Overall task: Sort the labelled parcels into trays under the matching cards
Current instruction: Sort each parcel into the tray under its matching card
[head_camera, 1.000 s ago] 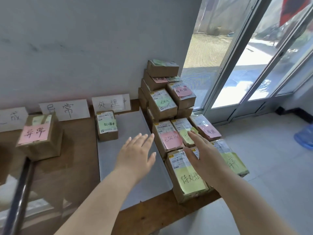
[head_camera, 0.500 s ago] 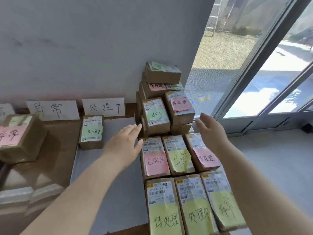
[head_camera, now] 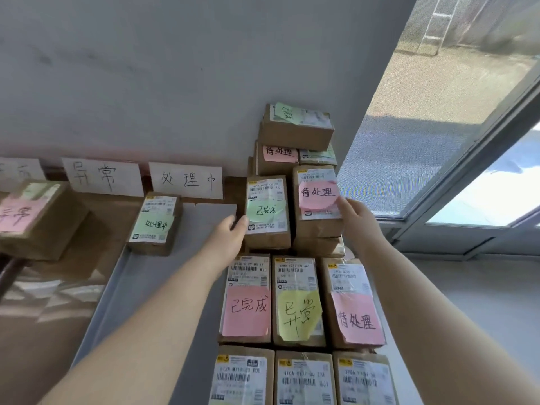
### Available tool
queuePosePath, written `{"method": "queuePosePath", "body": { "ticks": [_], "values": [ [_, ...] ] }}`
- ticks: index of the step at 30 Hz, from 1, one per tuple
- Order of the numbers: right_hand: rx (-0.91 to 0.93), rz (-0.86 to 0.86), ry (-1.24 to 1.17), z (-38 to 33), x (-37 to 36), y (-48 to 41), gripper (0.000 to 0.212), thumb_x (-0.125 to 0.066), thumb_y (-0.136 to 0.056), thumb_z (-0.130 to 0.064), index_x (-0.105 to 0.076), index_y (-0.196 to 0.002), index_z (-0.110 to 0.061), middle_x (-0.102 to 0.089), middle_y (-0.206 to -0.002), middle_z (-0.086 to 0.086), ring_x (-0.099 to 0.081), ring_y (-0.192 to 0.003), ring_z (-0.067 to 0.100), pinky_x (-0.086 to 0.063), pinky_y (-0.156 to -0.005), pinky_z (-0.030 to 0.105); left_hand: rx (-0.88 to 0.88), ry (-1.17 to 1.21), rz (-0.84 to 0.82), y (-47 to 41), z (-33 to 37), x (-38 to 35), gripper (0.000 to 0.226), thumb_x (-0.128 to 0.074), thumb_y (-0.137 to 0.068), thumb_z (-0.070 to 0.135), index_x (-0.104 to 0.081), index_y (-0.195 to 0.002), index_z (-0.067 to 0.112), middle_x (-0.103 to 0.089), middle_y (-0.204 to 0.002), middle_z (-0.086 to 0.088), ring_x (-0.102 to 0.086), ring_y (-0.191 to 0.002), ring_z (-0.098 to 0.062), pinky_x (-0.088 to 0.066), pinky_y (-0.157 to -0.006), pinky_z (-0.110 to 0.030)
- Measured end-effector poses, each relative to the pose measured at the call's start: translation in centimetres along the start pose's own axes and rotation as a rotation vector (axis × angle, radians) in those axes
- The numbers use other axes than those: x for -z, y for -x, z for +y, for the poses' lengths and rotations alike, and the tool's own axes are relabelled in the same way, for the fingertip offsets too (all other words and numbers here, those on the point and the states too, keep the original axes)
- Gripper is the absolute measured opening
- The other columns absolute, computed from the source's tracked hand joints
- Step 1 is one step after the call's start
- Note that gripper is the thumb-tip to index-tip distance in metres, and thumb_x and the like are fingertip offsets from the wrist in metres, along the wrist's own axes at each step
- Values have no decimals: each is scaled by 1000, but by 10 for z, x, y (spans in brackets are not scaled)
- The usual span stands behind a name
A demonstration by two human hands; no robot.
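Left hand point(head_camera: 230, 238), right hand point(head_camera: 358, 222) — both outstretched

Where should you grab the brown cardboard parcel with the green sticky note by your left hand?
Probably its left side, coming from the left. The brown cardboard parcel sits with its right side close against the brown parcel with the pink note, so only its left edge is free to reach round. The left hand grips there.
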State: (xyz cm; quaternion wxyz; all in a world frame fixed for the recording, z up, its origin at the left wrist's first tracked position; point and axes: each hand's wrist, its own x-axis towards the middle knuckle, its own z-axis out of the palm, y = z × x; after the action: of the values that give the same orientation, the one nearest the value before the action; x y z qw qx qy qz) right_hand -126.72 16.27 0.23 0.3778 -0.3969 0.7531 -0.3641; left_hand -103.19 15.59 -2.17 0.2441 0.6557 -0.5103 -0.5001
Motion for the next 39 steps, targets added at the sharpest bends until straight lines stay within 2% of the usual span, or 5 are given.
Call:
{"method": "queuePosePath", "body": {
  "ticks": [6,12,20,28,39],
  "values": [
    [-12,-43,-108,0,-7,4,61,-49,-84,-61,-52,-130,-21,-59,-118,-5,-55,-103,16,-44,-93,40,12,133,-37,-8,-1,-9,62,-41,-91,57,-34,-144,25,-57,-131,-2,-55,-118,-25,-45,-100,-49],
    [-13,-16,-135,1,-11,7,68,-54,-63,-58,-56,-124,-29,-67,-113,-3,-63,-103,21,-49,-92,42,14,191,-47,-7,1,-11,46,-46,-95,44,-43,-138,27,-62,-122,-1,-58,-112,-23,-47,-98,-48],
    [20,32,-162,-4,-17,17,38,-57,-81,-42,-61,-117,-29,-68,-108,-1,-63,-100,21,-49,-93,43,-19,257,-58,-4,-7,-7,39,-50,-95,42,-49,-132,30,-67,-113,3,-63,-104,-19,-54,-90,-46],
    [84,-13,-236,-14,-12,50,33,-55,-88,-30,-57,-121,-27,-67,-97,-11,-58,-80,13,-47,-80,35,-137,320,-12,36,4,14,27,-51,-97,30,-51,-124,35,-63,-111,18,-57,-100,3,-42,-71,-13],
    [192,-137,-342,-8,2,117,33,-51,-92,-9,-62,-116,-30,-72,-90,-19,-64,-76,-6,-50,-71,23,-249,259,44,107,-13,32,35,-58,-91,35,-46,-121,49,-60,-121,22,-49,-115,6,-38,-92,-22]
  ]
}}
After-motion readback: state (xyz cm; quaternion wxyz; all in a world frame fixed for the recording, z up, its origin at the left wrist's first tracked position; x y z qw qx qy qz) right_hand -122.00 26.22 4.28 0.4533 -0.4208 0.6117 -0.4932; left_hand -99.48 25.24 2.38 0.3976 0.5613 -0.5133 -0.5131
